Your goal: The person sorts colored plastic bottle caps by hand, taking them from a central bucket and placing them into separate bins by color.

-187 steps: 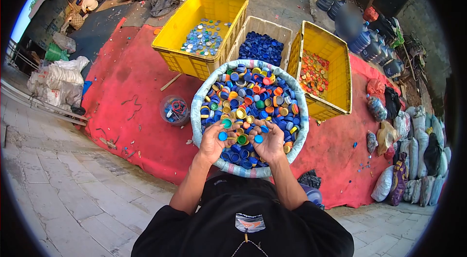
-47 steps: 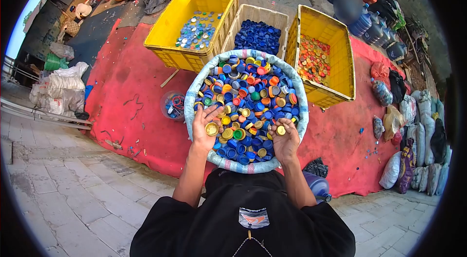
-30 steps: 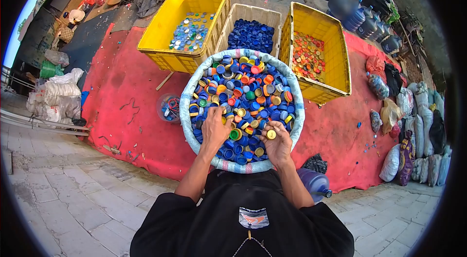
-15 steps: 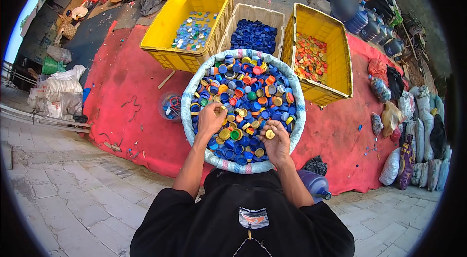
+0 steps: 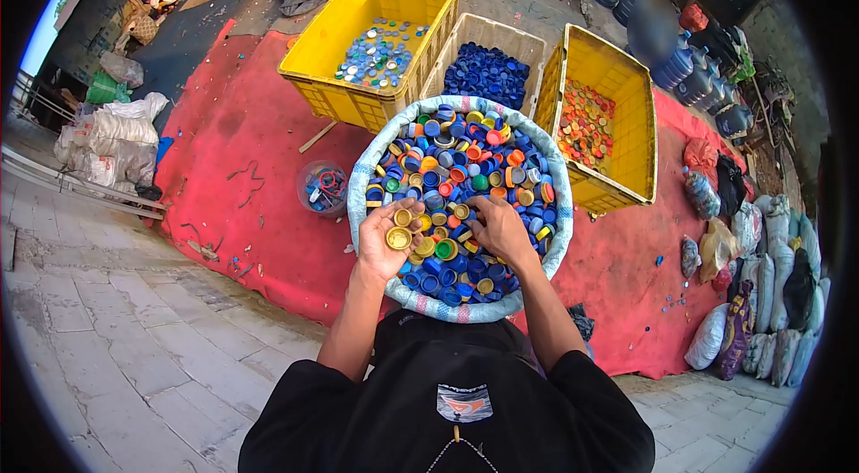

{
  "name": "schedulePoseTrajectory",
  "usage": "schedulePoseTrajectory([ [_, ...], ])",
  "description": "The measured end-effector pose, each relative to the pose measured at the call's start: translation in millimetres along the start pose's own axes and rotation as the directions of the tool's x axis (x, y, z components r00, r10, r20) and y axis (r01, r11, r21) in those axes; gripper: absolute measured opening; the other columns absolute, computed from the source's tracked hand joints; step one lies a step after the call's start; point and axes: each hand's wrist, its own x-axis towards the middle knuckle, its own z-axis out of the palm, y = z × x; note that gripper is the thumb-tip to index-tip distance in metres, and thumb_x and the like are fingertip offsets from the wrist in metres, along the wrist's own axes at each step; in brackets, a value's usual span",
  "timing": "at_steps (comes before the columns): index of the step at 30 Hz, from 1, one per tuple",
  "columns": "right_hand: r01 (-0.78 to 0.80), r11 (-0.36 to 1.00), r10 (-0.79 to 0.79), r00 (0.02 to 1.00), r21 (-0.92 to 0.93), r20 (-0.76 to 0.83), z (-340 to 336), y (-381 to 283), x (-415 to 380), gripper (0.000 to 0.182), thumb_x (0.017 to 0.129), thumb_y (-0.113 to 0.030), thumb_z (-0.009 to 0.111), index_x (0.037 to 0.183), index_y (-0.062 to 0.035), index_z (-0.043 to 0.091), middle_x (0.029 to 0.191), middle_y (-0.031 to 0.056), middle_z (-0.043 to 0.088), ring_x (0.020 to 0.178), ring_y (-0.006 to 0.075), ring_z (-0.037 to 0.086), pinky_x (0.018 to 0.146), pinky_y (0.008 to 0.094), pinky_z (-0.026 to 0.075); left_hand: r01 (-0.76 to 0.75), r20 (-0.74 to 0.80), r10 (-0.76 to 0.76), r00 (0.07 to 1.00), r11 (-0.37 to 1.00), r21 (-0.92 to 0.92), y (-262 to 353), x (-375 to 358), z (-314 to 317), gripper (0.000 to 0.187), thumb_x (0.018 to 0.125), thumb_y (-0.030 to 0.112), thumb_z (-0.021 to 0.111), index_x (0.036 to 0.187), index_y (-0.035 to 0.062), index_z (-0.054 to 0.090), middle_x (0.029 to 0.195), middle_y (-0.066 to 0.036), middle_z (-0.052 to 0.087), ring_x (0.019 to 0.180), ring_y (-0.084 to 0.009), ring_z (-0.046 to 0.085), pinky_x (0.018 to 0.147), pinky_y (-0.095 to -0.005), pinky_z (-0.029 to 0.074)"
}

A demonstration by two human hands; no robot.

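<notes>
Cradled in the fingers of my left hand [image 5: 383, 245] are yellow-gold bottle caps [image 5: 399, 238], at least two, their hollow sides facing up. My right hand [image 5: 501, 230] is over the heap, fingers bent and the tips at a gold bottle cap [image 5: 461, 211]; its grip is partly hidden. Beneath both hands, a round tub with a pale blue woven-cloth rim [image 5: 562, 196] holds mixed bottle caps [image 5: 445, 169], mostly blue, with orange, yellow, grey and green ones. A green cap [image 5: 445, 248] lies between the hands.
Beyond the tub stand a yellow crate [image 5: 309, 97] of light-blue and white caps, a whitish crate [image 5: 537, 48] of dark-blue caps, and a yellow crate [image 5: 631, 106] of orange-red caps. A small clear bucket [image 5: 322, 188] sits left. Filled sacks [image 5: 752, 294] and water jugs [image 5: 689, 66] line the right.
My left hand has drawn back and turned palm up, now showing gold caps. My right hand, which held a gold cap, has moved up and left onto the heap. The view has shifted slightly.
</notes>
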Motion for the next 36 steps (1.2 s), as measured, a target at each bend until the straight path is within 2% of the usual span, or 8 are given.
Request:
schedulePoseTrajectory([
  [5, 0.136, 0.961, -0.112, 0.988, -0.242, 0.110, 5.6, -0.3, 14.1, 0.039, 0.073, -0.007, 0.064, 0.112, -0.0081, 0.065, 0.092, 0.0203, 0.057, 0.087, 0.0381, 0.061, 0.077, 0.0461, 0.051, -0.033, 0.008, 0.033, 0.999, 0.999, -0.029, -4.6, -9.1, -1.9, 0.033, 0.093, 0.026, 0.048, 0.114, 0.0038, 0.060, 0.111, -0.010, 0.066, 0.087, -0.0197, 0.063, 0.074, -0.0363, 0.050],
  [14, 0.080, 0.984, -0.065, 0.993, -0.160, 0.098, 13.7, 6.5, 12.1, 0.037, 0.077, -0.008, 0.064, 0.114, -0.0078, 0.065, 0.093, 0.0201, 0.057, 0.086, 0.0382, 0.061, 0.076, 0.0453, 0.050, 0.000, -0.027, -0.001, 1.000, 0.998, -0.057, -13.8, -11.9, 2.5, 0.030, 0.091, 0.023, 0.053, 0.113, 0.0037, 0.059, 0.110, -0.011, 0.065, 0.089, -0.0202, 0.063, 0.079, -0.0392, 0.053],
  [19, -0.041, 0.956, 0.076, 0.991, 0.289, -0.109, 11.0, 12.4, 3.0, 0.033, 0.083, -0.014, 0.068, 0.113, -0.0001, 0.062, 0.089, 0.0136, 0.058, 0.077, 0.0289, 0.060, 0.070, 0.0392, 0.049, 0.018, -0.067, -0.027, 0.997, 0.991, -0.131, -23.8, -5.0, 16.3, 0.029, 0.090, 0.023, 0.053, 0.111, 0.0032, 0.057, 0.111, -0.010, 0.063, 0.093, -0.0210, 0.062, 0.083, -0.0396, 0.050],
  [21, -0.172, 0.773, 0.286, 0.954, 0.611, -0.093, 4.7, 15.1, -5.0, 0.033, 0.085, -0.015, 0.067, 0.113, 0.0012, 0.061, 0.087, 0.0098, 0.059, 0.074, 0.0219, 0.059, 0.067, 0.0354, 0.049, 0.031, -0.063, -0.043, 0.997, 0.982, -0.186, -33.8, -2.1, 32.0, 0.030, 0.091, 0.022, 0.051, 0.111, 0.0007, 0.057, 0.111, -0.012, 0.063, 0.093, -0.0230, 0.062, 0.085, -0.0407, 0.049],
  [23, -0.201, 0.204, 0.404, 0.909, 0.958, 0.105, -18.8, 7.9, -22.2, 0.033, 0.089, -0.019, 0.062, 0.116, -0.0002, 0.056, 0.091, 0.0090, 0.061, 0.073, 0.0127, 0.057, 0.063, 0.0281, 0.046, 0.108, 0.022, -0.105, 0.994, 0.974, -0.199, -44.4, 5.5, 42.9, 0.032, 0.091, 0.022, 0.051, 0.113, -0.0003, 0.056, 0.116, -0.015, 0.061, 0.105, -0.0264, 0.060, 0.093, -0.0429, 0.048],
  [26, -0.001, -0.203, 0.349, 0.934, 0.979, 0.073, -35.3, 17.5, -52.2, 0.035, 0.088, -0.015, 0.050, 0.121, -0.0023, 0.052, 0.109, 0.0138, 0.062, 0.086, 0.0192, 0.061, 0.073, 0.0322, 0.049, 0.191, 0.141, -0.168, 0.976, 0.967, -0.167, -68.7, 20.7, 69.2, 0.033, 0.093, 0.021, 0.049, 0.115, -0.0033, 0.054, 0.118, -0.018, 0.060, 0.109, -0.0303, 0.059, 0.099, -0.0457, 0.046],
  [30, 0.245, -0.312, 0.561, 0.827, 0.918, -0.030, -50.9, 24.8, -98.4, 0.050, 0.079, -0.013, 0.050, 0.127, 0.0000, 0.046, 0.122, 0.0160, 0.056, 0.111, 0.0271, 0.056, 0.094, 0.0410, 0.046, 0.346, 0.147, -0.330, 0.932, 0.933, -0.099, -109.5, 30.0, 107.6, 0.035, 0.094, 0.021, 0.050, 0.116, -0.0060, 0.052, 0.120, -0.023, 0.058, 0.115, -0.0351, 0.055, 0.107, -0.0496, 0.040],
  [36, 0.501, -0.350, 0.785, 0.618, 0.791, -0.044, -49.7, 57.3, -156.6, 0.050, 0.075, -0.014, 0.052, 0.121, 0.0041, 0.049, 0.116, 0.0188, 0.057, 0.110, 0.0314, 0.055, 0.099, 0.0432, 0.044, 0.494, 0.093, -0.495, 0.864, 0.869, 0.033, -180.0, 49.7, 132.5, 0.039, 0.093, 0.028, 0.051, 0.114, -0.0042, 0.051, 0.118, -0.021, 0.057, 0.114, -0.0335, 0.053, 0.105, -0.0463, 0.039],
])
